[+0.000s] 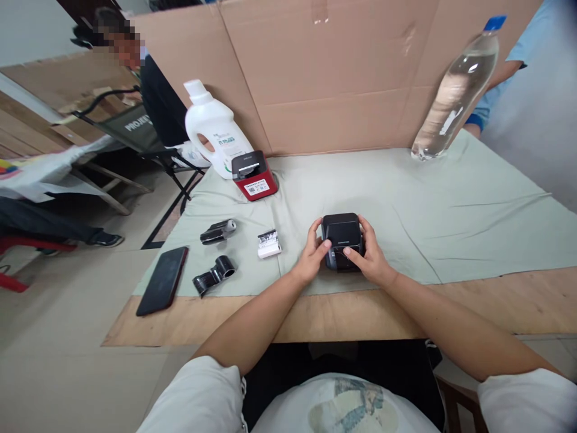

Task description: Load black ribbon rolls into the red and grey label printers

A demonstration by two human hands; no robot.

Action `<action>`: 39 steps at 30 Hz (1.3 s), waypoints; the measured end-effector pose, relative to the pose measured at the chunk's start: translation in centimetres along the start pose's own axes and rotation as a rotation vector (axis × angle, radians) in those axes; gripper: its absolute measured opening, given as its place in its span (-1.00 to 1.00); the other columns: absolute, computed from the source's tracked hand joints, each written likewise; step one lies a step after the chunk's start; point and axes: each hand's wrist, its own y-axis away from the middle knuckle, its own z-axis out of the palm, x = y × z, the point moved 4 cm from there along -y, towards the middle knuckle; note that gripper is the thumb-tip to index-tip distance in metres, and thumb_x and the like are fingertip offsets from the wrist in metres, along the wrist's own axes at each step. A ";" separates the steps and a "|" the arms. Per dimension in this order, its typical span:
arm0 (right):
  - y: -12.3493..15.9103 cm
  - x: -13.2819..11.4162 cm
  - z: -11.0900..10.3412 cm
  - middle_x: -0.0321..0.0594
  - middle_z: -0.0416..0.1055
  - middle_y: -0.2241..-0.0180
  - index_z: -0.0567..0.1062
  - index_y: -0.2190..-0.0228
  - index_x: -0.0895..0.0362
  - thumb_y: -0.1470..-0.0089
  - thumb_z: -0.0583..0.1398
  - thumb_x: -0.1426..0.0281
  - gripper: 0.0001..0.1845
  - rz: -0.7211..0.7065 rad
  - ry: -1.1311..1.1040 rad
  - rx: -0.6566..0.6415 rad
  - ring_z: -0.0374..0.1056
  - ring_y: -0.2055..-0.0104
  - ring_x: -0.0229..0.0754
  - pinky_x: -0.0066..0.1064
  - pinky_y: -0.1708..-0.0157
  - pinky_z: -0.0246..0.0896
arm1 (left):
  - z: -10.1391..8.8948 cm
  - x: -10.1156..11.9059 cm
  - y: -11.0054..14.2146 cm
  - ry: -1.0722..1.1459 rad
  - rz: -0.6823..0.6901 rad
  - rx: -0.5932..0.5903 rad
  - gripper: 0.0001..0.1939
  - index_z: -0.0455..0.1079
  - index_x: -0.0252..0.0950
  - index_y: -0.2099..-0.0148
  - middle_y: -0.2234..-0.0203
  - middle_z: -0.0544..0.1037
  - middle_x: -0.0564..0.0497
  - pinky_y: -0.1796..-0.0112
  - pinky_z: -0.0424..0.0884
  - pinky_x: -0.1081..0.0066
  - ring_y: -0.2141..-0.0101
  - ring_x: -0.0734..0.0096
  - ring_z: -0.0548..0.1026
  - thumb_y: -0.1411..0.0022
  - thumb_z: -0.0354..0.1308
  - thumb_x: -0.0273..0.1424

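Observation:
A small black box-shaped device, which looks like a label printer, sits on the cloth in front of me. My left hand grips its left side, thumb on the front edge. Around the right side curl the fingers of my right hand, with that thumb resting on the lower front. The device's underside is hidden. Left of my hands lies a small white block with a black-patterned top. Beyond it are a roll with a black-and-white wrap and a partly unrolled glossy black strip.
A black phone lies by the table's left edge. Farther back stand a red-and-black printer-like device and a white jug. A water bottle leans against the cardboard wall. A person sits beyond, left; another's arm shows right.

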 end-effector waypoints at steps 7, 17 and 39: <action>0.0 0.3 0.1 0.06 0.16 -0.19 -0.08 -0.29 0.03 -0.06 0.22 0.01 -0.07 0.065 -0.024 0.009 0.20 -0.20 0.05 0.05 -0.18 0.16 | -1.0 0.2 -0.5 0.121 -0.130 0.014 -0.28 0.06 -0.13 -0.29 0.42 0.47 0.13 0.42 0.43 0.43 0.49 0.46 0.47 -0.11 0.19 -0.24; -0.4 0.2 -0.6 0.02 0.21 -0.17 -0.08 -0.28 0.00 -0.05 0.22 0.00 -0.07 0.060 -0.050 -0.045 0.22 -0.19 0.03 0.01 -0.19 0.14 | -0.8 1.3 -0.6 0.156 -0.173 -0.043 -0.14 -0.03 -0.10 -0.40 0.50 0.44 0.19 0.43 0.41 0.49 0.53 0.57 0.46 -0.10 0.23 -0.33; -1.9 1.3 -3.0 -0.11 0.41 0.01 0.38 0.05 0.02 0.01 0.24 -0.07 -0.41 0.168 -0.231 0.078 0.38 0.05 -0.09 -0.19 0.08 0.36 | -1.2 1.0 -0.6 0.103 -0.236 0.039 -0.09 0.05 -0.23 -0.37 0.57 0.40 0.22 0.54 0.31 0.56 0.61 0.61 0.39 0.04 0.24 -0.40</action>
